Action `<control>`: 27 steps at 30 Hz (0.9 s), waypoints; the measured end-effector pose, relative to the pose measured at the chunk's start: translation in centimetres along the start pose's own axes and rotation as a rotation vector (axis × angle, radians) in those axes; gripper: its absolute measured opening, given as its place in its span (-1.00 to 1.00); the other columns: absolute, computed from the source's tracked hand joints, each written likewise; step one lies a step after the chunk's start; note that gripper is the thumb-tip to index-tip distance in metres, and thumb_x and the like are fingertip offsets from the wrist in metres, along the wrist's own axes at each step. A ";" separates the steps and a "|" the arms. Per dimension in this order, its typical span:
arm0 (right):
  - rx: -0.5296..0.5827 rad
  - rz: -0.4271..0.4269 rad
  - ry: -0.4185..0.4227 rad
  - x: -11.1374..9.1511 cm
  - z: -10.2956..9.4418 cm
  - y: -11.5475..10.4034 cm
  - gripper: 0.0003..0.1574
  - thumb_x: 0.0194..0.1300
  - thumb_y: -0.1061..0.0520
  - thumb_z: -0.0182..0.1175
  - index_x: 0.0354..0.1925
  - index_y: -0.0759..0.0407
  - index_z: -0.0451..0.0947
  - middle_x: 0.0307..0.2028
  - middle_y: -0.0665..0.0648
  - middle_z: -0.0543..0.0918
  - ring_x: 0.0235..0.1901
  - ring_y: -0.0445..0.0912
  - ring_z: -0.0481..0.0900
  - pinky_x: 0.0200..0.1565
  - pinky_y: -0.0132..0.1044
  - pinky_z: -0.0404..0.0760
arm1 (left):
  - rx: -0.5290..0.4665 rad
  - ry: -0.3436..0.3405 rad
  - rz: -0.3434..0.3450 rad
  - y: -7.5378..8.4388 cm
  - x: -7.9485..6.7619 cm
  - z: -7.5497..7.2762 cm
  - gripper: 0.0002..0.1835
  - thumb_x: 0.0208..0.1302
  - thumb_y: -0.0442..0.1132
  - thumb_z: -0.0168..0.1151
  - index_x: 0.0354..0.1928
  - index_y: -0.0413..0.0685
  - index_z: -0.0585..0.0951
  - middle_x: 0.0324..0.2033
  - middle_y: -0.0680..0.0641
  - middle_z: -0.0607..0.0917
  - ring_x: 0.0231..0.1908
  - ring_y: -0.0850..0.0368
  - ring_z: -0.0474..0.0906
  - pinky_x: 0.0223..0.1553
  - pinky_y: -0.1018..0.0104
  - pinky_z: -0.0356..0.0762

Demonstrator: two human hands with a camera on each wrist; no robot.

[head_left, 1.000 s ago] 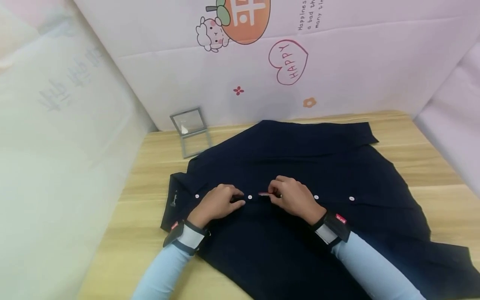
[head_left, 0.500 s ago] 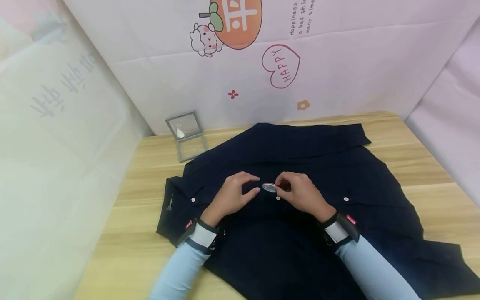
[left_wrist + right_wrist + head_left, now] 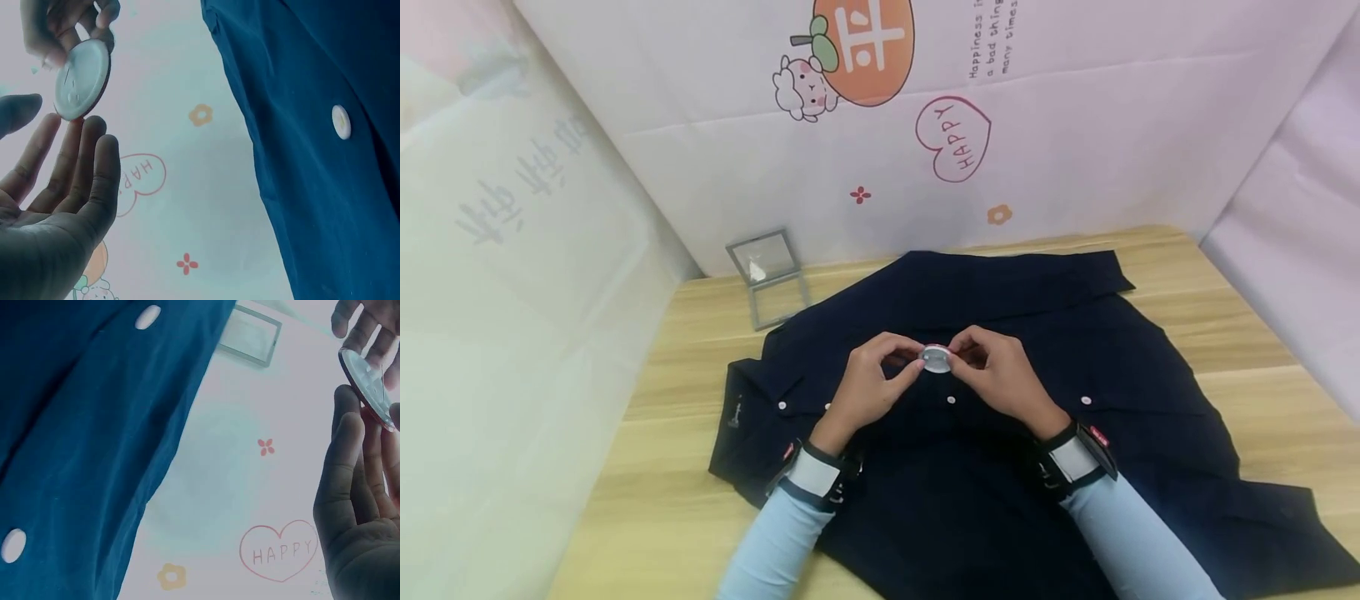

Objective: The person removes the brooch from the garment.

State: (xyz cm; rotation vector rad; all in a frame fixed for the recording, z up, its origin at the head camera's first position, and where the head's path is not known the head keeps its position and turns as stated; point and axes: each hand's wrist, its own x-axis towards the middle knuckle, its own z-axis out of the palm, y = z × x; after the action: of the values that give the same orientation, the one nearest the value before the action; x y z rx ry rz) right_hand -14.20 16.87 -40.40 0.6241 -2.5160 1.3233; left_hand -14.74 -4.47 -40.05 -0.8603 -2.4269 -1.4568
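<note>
My right hand (image 3: pixel 1007 379) pinches a round pin badge (image 3: pixel 936 360) by its right edge, above the dark navy shirt (image 3: pixel 910 475). The badge's pale back faces me, and a thin pin wire shows on it in the right wrist view. Fingertips of my left hand (image 3: pixel 872 382) meet the opposite edge. In the left wrist view its fingers (image 3: pixel 82 169) reach straight up to the badge's rim, while the thumb stands apart from it. A white shirt button (image 3: pixel 951 400) lies just below the badge in the head view.
The shirt lies spread on a wooden table (image 3: pixel 662 400), collar (image 3: pixel 739 417) to the left. An open clear case (image 3: pixel 778 293) with a grey frame stands at the back left. A white printed cloth (image 3: pixel 1060 150) hangs behind the table, with more white cloth at both sides.
Both hands have risen off the shirt's button line with the badge. It has turned from edge-on to show its back, and the left fingers have come up to its edge.
</note>
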 end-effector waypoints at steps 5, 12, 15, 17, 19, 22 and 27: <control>0.046 0.005 0.038 0.2 -0.1 -0.7 -0.92 0.30 0.24 0.27 -0.21 0.19 0.59 -0.33 0.09 0.68 -0.45 -0.27 0.58 -0.42 -0.39 0.54 | -0.023 0.050 -0.004 0.4 0.1 0.1 -0.81 0.31 -0.34 0.27 -0.06 -0.19 0.65 -0.17 -0.14 0.69 -0.18 0.04 0.66 -0.15 0.16 0.69; 0.109 0.019 0.027 -0.1 0.4 -1.1 -0.91 0.32 0.23 0.25 -0.19 0.20 0.59 -0.29 0.12 0.68 -0.41 -0.30 0.60 -0.37 -0.39 0.59 | -0.058 0.081 -0.035 0.7 -0.2 -0.1 -0.84 0.30 -0.35 0.27 -0.09 -0.20 0.66 -0.20 -0.14 0.72 -0.25 0.07 0.68 -0.22 0.32 0.67; 0.118 0.023 0.026 -0.3 0.6 -1.1 -0.91 0.33 0.23 0.25 -0.18 0.20 0.59 -0.29 0.12 0.67 -0.40 -0.29 0.60 -0.36 -0.39 0.59 | -0.090 0.080 -0.069 0.6 -0.5 0.0 -0.84 0.31 -0.34 0.27 -0.10 -0.17 0.67 -0.21 -0.13 0.73 -0.26 0.07 0.68 -0.23 0.33 0.67; 0.120 0.024 0.024 -0.2 0.5 -1.2 -0.91 0.33 0.22 0.25 -0.18 0.20 0.59 -0.29 0.12 0.68 -0.39 -0.28 0.61 -0.34 -0.39 0.61 | -0.114 0.081 -0.083 0.5 -0.6 0.0 -0.84 0.31 -0.33 0.27 -0.10 -0.16 0.67 -0.22 -0.13 0.73 -0.27 0.06 0.69 -0.23 0.32 0.67; 0.124 0.027 0.023 -0.1 0.4 -1.2 -0.91 0.34 0.22 0.25 -0.18 0.20 0.59 -0.28 0.12 0.68 -0.38 -0.27 0.62 -0.33 -0.39 0.62 | -0.132 0.082 -0.085 0.5 -0.5 0.0 -0.84 0.31 -0.32 0.27 -0.09 -0.17 0.67 -0.22 -0.14 0.74 -0.26 0.05 0.69 -0.22 0.31 0.68; 0.128 0.033 0.027 0.2 0.0 -1.4 -0.89 0.35 0.20 0.24 -0.16 0.20 0.60 -0.26 0.13 0.69 -0.37 -0.25 0.63 -0.31 -0.39 0.62 | -0.150 0.092 -0.076 0.8 -0.2 -0.1 -0.84 0.31 -0.32 0.27 -0.10 -0.19 0.67 -0.23 -0.15 0.73 -0.27 0.05 0.69 -0.22 0.31 0.68; 0.161 0.018 0.054 0.6 -0.7 -1.9 -0.83 0.36 0.23 0.21 -0.09 0.22 0.60 -0.26 0.15 0.69 -0.41 -0.25 0.59 -0.35 -0.40 0.58 | -0.164 0.155 -0.022 1.9 0.3 -0.6 -0.83 0.30 -0.33 0.28 -0.11 -0.22 0.68 -0.26 -0.18 0.73 -0.31 0.05 0.68 -0.28 0.38 0.65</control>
State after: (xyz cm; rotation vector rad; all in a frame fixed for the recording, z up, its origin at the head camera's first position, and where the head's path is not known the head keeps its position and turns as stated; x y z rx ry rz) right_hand -13.83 16.33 -38.44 0.5905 -2.3948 1.5387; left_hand -13.98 -4.21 -38.18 -0.7236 -2.2363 -1.6832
